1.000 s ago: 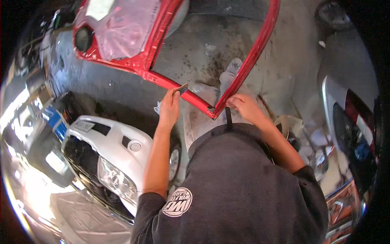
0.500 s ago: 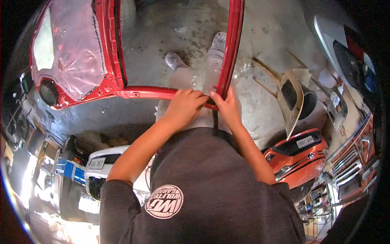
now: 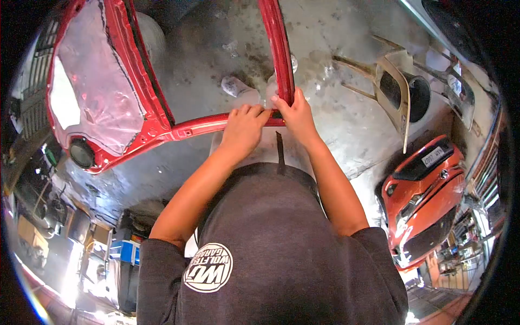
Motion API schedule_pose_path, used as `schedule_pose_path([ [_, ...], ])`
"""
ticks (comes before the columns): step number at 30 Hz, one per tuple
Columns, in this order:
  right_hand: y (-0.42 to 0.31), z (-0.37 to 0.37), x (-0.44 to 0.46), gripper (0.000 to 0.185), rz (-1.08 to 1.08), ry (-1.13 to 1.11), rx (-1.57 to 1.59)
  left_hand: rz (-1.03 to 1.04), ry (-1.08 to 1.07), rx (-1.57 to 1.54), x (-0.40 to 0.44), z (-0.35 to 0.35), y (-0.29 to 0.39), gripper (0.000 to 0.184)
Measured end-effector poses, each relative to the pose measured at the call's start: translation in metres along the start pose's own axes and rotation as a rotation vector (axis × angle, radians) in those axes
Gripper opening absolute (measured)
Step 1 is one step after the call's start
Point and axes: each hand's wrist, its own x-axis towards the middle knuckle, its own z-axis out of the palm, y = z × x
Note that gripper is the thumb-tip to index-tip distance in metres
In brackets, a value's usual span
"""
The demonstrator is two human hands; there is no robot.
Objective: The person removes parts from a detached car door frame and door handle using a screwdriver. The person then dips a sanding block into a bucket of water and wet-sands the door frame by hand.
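A red door frame (image 3: 201, 125) has its corner in front of my waist, where a lower bar meets a red bar (image 3: 279, 51) running up the view. My left hand (image 3: 242, 131) wraps over the lower bar just left of the corner, fingers curled; anything under its palm is hidden. My right hand (image 3: 297, 118) grips the corner from the right, thumb towards my left fingertips and fingers beside the upright bar. A clear plastic sheet (image 3: 97, 81) covers the door panel, with a round black speaker (image 3: 82, 153) low on it.
Grey concrete floor (image 3: 211, 49) lies beneath, with my shoes beyond the frame. At the right are a beige car part with thin arms (image 3: 401, 92) and an orange car (image 3: 428, 189). A blue box (image 3: 124, 252) stands at the lower left.
From a second ago, my left hand has moved right along the lower bar to the corner, and the dark piece it held is out of sight. The view has turned; the orange car now shows.
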Motion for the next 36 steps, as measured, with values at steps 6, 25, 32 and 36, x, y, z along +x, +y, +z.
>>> schedule_pose_path([
  [6, -0.005, 0.000, -0.004, 0.039, -0.007, 0.063, -0.090, -0.007, -0.027, 0.066, 0.006, -0.001, 0.010, 0.036],
  [25, 0.000, 0.001, 0.003, 0.042, 0.008, 0.098, -0.230, -0.102, -0.025, 0.175, -0.072, 0.004, -0.099, 0.040],
  [32, -0.008, 0.001, 0.001, 0.047, 0.023, 0.085, -0.216, -0.223, -0.090, 0.231, -0.086, -0.003, -0.119, 0.040],
  [36, -0.014, 0.002, 0.001, 0.046, 0.100, 0.061, -0.235, -0.052, 0.050, -0.053, -0.042, 0.002, -0.052, 0.032],
])
